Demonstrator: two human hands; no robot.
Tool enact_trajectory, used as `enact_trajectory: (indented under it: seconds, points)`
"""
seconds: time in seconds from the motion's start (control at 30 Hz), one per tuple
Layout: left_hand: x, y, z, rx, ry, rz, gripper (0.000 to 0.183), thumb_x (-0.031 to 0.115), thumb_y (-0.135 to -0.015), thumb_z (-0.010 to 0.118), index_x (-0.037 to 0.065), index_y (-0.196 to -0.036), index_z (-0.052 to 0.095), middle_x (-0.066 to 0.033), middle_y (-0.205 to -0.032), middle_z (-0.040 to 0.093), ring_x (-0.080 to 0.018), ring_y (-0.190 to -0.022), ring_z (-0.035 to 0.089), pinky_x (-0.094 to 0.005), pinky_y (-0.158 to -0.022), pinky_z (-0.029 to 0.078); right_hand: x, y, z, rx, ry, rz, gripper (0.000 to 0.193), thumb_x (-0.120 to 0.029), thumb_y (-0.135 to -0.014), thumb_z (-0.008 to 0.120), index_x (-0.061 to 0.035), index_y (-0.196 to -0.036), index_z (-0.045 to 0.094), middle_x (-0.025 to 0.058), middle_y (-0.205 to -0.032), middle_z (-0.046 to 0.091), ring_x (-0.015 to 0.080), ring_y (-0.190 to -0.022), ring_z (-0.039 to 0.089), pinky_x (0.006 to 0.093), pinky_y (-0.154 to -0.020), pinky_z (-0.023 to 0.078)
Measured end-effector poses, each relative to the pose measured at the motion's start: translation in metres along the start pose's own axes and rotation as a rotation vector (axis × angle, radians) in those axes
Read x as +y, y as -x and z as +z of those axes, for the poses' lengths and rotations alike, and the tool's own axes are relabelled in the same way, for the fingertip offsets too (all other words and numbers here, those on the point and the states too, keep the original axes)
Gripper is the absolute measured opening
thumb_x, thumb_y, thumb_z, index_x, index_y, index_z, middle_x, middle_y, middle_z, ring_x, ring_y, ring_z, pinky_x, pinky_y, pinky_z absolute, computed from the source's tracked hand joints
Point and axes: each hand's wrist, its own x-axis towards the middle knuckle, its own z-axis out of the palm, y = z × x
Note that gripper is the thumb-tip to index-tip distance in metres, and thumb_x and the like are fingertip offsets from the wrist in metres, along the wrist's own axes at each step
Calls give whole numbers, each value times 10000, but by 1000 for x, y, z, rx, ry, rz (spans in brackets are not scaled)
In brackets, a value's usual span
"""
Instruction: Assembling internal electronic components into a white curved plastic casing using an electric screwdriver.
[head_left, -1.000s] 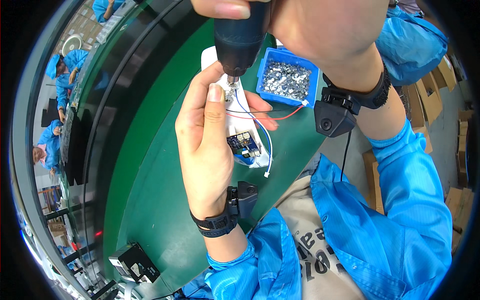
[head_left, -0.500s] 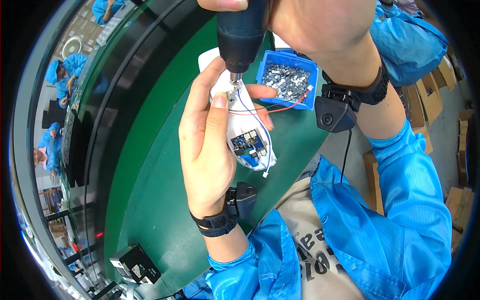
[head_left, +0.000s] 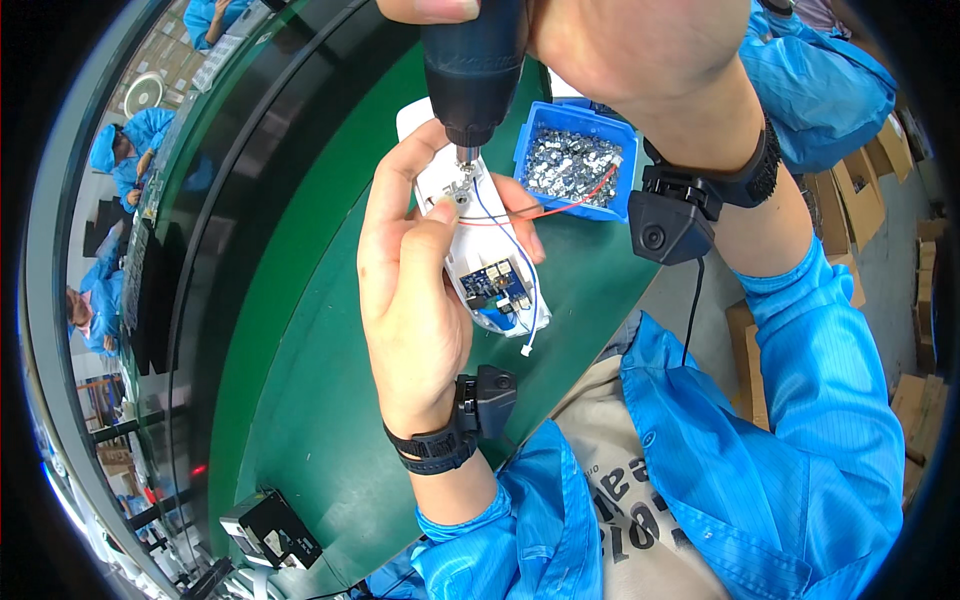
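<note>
White shell [head_left: 470, 250], over the green table [head_left: 340, 410] beneath black power driver [head_left: 475, 75]; left hand [head_left: 415, 275] grip clasping shell, right hand [head_left: 640, 50] grip wrapped around driver; presumably light, stiff, slick, best held by side edges, off fragile circuit board [head_left: 494, 286].

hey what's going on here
A person's left hand holds a white casing over a green table. The right hand grips a black power driver, its tip at small metal pieces near the casing's upper part. A circuit board sits at the casing's lower end. Beside it stands a blue bin of small metal parts.
</note>
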Motion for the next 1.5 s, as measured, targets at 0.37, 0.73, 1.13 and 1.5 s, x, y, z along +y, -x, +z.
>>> enact_trajectory:
  seconds: [0.37, 0.73, 1.13, 1.5]
  points:
    - [-3, 0, -4, -51, 95, -10, 427, 70, -1004, 362, -28, -1409, 453, -202, -945, 703, -243, -765, 693, -366, -694, 584, 2, -1, 1, -3, -22, -8, 977, -929, -907, 268, -5, -989, 574, 151, -657, 569, 227, -474, 547, 349, -432, 456]
    - [-1, 3, 4, -2, 61, -51, 453, 133, -1004, 404, -74, -1404, 458, -213, -940, 689, -249, -748, 661, -350, -716, 552, 2, 5, 9, -4, -37, -21, 988, -931, -908, 254, -2, -985, 580, 156, -648, 569, 231, -466, 548, 352, -423, 455]
    - [-20, 21, 19, 73, -23, 19, 265, 51, -1030, 333, 20, -1229, 505, -141, -953, 698, -167, -768, 659, -300, -722, 542, 22, 0, 77, -71, -24, -58, 999, -933, -910, 238, 1, -980, 586, 161, -637, 569, 235, -456, 549, 354, -413, 454]
    - [-36, 28, 25, 95, -257, 73, 258, 36, -1037, 370, 9, -1240, 527, -146, -994, 682, -199, -791, 675, -324, -747, 557, -1, -2, 95, -112, 49, -124, 1011, -935, -911, 224, 4, -975, 592, 166, -628, 570, 239, -447, 550, 357, -404, 454]
